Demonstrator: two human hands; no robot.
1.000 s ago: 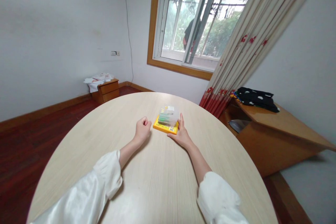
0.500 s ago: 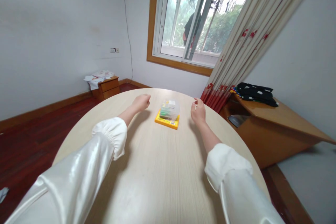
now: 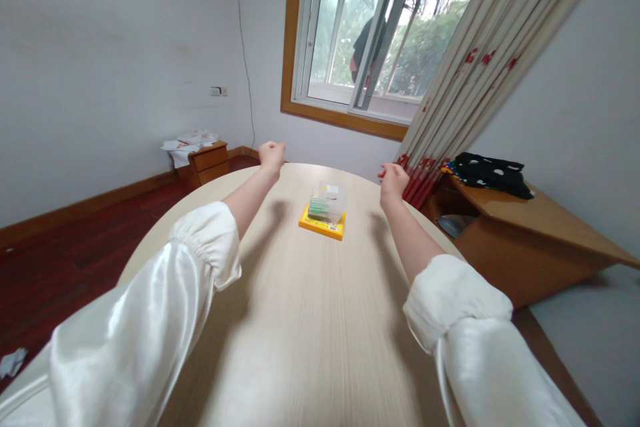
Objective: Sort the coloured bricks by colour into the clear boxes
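My left hand (image 3: 273,155) is closed in a fist, raised over the far left part of the table. Closed likewise, my right hand (image 3: 394,181) is held up on the far right side, its fingers curled in. Nothing shows in either hand. Between and below them, a clear plastic box (image 3: 327,202) with green and pale contents rests on a flat yellow box (image 3: 323,227). Neither hand touches these. What exactly is inside the clear box is too small to tell.
The round pale wooden table (image 3: 300,320) fills the foreground. Left behind it stands a small drawer cabinet (image 3: 210,160) with papers on top. On the right, a wooden desk (image 3: 545,233) carries folded black cloth (image 3: 493,175), beside a long curtain (image 3: 465,80) and a window (image 3: 380,33).
Both hands have lifted higher off the table, and the right one has shifted outward to the right. The stacked boxes stay on the table; the view has moved slightly.
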